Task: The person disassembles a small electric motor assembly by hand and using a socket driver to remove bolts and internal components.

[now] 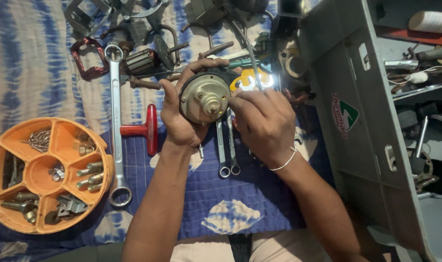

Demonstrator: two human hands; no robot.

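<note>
While the left hand (178, 119) is gripping the round motor housing (204, 98) above the blue cloth (240, 199), the right hand (265, 121) is pinching at its right edge, fingers closed on something too small to tell. Housing looks still assembled, so work seems early. Spanners (227, 145) are lying beneath, long wrench (116, 126) and orange parts tray (46, 174) sitting untouched left.

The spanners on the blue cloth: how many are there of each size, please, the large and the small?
Large ring spanner: 1
Small spanners, lying below the round motor part that the left hand holds: 2
Total: 3
</note>
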